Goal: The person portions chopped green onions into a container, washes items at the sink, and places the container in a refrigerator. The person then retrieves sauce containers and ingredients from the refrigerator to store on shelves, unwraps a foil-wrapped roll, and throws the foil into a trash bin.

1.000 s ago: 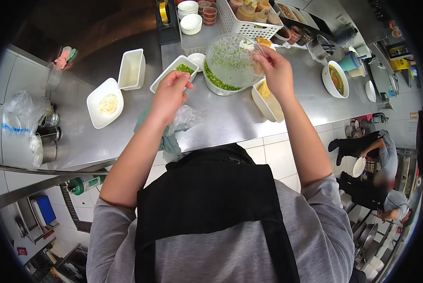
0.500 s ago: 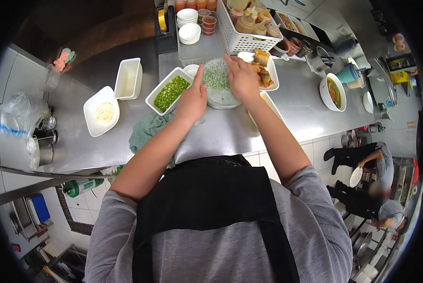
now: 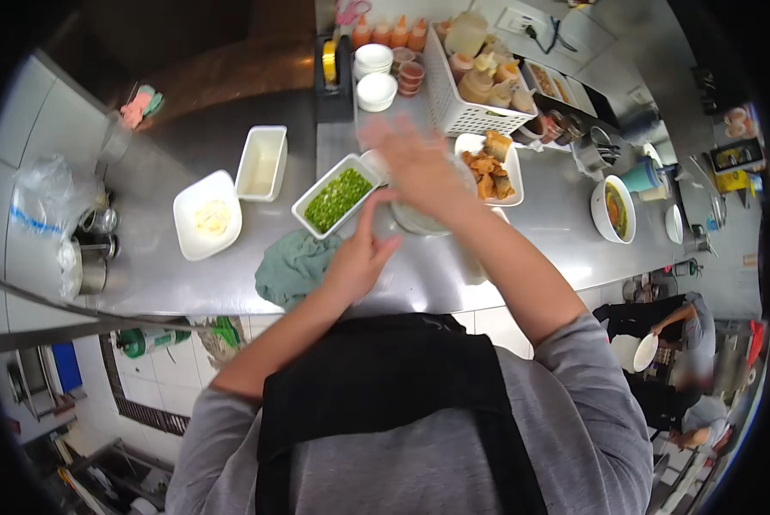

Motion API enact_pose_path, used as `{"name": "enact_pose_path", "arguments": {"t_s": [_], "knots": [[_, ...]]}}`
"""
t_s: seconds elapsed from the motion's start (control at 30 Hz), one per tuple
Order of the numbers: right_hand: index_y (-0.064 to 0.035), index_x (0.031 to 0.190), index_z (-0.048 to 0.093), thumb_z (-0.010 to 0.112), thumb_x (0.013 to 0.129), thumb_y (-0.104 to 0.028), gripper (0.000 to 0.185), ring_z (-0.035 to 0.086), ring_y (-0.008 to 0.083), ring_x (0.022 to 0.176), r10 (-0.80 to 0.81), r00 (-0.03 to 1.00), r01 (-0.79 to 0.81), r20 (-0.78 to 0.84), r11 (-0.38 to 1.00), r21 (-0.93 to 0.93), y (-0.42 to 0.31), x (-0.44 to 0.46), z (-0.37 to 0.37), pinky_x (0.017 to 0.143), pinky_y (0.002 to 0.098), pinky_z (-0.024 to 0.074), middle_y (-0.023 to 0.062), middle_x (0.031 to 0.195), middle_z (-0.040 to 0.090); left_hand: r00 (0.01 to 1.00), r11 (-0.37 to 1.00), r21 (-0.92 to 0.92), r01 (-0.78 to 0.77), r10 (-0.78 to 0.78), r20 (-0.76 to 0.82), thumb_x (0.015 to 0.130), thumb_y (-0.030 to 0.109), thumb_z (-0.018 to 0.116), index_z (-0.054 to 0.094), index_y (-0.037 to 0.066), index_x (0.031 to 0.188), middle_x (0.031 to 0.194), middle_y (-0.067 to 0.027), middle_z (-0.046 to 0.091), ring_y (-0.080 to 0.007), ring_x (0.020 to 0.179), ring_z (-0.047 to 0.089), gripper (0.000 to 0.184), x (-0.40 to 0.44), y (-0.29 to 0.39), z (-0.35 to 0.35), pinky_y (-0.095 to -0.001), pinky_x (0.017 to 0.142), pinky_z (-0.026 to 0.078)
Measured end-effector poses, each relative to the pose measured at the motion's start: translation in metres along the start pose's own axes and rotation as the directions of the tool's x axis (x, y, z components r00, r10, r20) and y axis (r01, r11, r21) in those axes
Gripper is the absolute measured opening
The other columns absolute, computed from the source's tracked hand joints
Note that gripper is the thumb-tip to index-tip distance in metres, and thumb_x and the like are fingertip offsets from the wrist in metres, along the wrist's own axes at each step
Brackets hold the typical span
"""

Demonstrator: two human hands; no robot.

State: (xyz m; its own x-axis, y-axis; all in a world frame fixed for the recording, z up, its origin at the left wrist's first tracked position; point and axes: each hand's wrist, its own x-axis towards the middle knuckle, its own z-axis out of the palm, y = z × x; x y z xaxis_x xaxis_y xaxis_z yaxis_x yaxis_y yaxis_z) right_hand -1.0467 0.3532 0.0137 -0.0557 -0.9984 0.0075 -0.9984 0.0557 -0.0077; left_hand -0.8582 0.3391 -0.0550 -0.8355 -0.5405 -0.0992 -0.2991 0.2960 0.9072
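Note:
My right hand [image 3: 415, 167], blurred by motion, is spread over a round clear lidded tub [image 3: 460, 182] and hides much of it. Beside the tub's near left edge is my left hand [image 3: 363, 253], its thumb and index finger apart and nothing visible in it. A white rectangular container of chopped green herbs [image 3: 338, 200] stands left of the tub. Just below that container lies a crumpled green cloth [image 3: 295, 268]. To the right of the tub, a white dish [image 3: 514, 196] holds browned pieces of food.
An empty white container [image 3: 261, 163] and a white bowl [image 3: 194, 193] with pale food stand at the left. Behind are stacked small bowls [image 3: 376, 90] and a white basket [image 3: 454, 107] of bottles. A soup bowl [image 3: 604, 225] stands right. Two people are at far right.
The lid came down from my right hand onto the tub. Since then my right hand has shifted left across it, and my left hand has moved down toward me.

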Motion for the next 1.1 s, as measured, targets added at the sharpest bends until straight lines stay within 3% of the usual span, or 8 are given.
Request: {"name": "enact_pose_path", "arguments": {"t_s": [0.03,0.17,0.3,0.37,0.53,0.77,0.97,1.1], "knots": [[-0.0202,0.15,0.03,0.081,0.071,-0.032,0.094,0.026,0.0275,0.145,-0.185,0.977,0.186,0.107,0.983,-0.001,-0.012,0.015,-0.006,0.114,0.0616,0.0197,0.003,0.158,0.028,0.999,1.0,0.019,0.017,-0.017,0.027,0.092,0.024,0.065,0.033,0.013,0.142,0.063,-0.01,0.058,-0.0243,0.056,0.059,0.061,-0.017,-0.014,-0.004,-0.0385,0.055,0.045],[-0.015,0.14,0.046,0.084,0.063,-0.016,0.086,0.043,0.0283,0.133,-0.279,0.919,0.271,0.278,0.96,0.066,-0.026,0.06,0.026,0.114,0.0548,0.0247,0.0056,0.139,0.049,0.998,1.0,-0.022,0.002,-0.001,0.055,0.09,0.018,0.067,0.058,0.008,0.114,0.057,-0.0041,0.049,-0.0186,0.05,0.049,0.028,-0.052,-0.024,-0.025,-0.0328,0.05,0.041],[-0.0116,0.135,0.051,0.083,0.062,-0.017,0.079,0.05,0.0289,0.124,-0.277,0.953,0.244,0.124,0.941,0.233,-0.016,0.038,-0.019,0.113,0.05,0.0289,0.0066,0.127,0.055,0.998,0.999,-0.005,-0.038,0.037,-0.055,0.085,0.014,0.071,0.062,0.008,0.108,0.063,-0.0043,0.051,-0.0182,0.052,0.049,0.025,-0.066,-0.043,-0.034,-0.0307,0.05,0.041],[-0.007,0.135,0.05,0.083,0.063,-0.023,0.08,0.05,0.0317,0.123,-0.185,0.98,0.201,-0.077,0.9,0.388,0.01,0.007,-0.064,0.11,0.0469,0.0329,0.012,0.126,0.054,0.986,0.969,0.217,-0.122,0.144,-0.084,0.079,0.014,0.076,0.064,0.009,0.107,0.079,-0.0064,0.055,-0.0209,0.066,0.054,0.031,-0.067,-0.043,-0.038,-0.0314,0.055,0.044],[-0.0013,0.138,0.048,0.074,0.072,-0.04,0.081,0.05,0.0382,0.122,0.169,0.985,-0.174,0.047,0.926,0.334,0.138,-0.096,-0.152,0.106,0.042,0.039,0.0254,0.133,0.05,0.947,0.83,0.478,-0.285,0.32,0.01,0.072,0.02,0.081,0.065,0.013,0.112,0.098,-0.0074,0.055,-0.0264,0.09,0.054,0.043,-0.067,-0.045,-0.034,-0.0373,0.076,0.044],[0.0014,0.127,0.058,0.07,0.075,-0.052,0.076,0.047,0.0384,0.126,0.801,0.597,-0.802,-0.055,0.593,-0.074,0.332,-0.095,-0.095,0.102,0.0451,0.0434,0.0222,0.131,0.053,0.968,0.756,0.619,-0.21,0.249,0.024,0.07,0.012,0.077,0.066,0.013,0.113,0.099,-0.0064,0.055,-0.0282,0.095,0.053,0.044,-0.078,-0.052,-0.016,-0.0395,0.083,0.042],[0.0024,0.126,0.057,0.063,0.078,-0.062,0.081,0.046,0.0396,0.128,0.856,0.502,-0.854,-0.122,0.513,0.085,0.42,0.013,-0.011,0.104,0.0455,0.0422,0.0242,0.136,0.048,0.949,0.86,0.502,0.09,0.078,-0.305,0.067,-0.008,0.064,0.07,0.009,0.095,0.097,-0.0111,0.055,-0.031,0.094,0.054,0.034,-0.081,-0.032,0.001,-0.0408,0.08,0.047],[0.0088,0.127,0.055,0.047,0.081,-0.077,0.098,0.047,0.0402,0.127,0.82,0.571,-0.821,-0.047,0.57,-0.034,0.446,0.051,0.013,0.106,0.0456,0.0386,0.0282,0.13,0.055,0.88,0.807,0.585,0.083,0.217,-0.423,0.064,-0.013,0.056,0.071,0.007,0.084,0.104,-0.0128,0.059,-0.034,0.099,0.058,0.033,-0.068,0.006,-0.01,-0.0423,0.086,0.047]]}}
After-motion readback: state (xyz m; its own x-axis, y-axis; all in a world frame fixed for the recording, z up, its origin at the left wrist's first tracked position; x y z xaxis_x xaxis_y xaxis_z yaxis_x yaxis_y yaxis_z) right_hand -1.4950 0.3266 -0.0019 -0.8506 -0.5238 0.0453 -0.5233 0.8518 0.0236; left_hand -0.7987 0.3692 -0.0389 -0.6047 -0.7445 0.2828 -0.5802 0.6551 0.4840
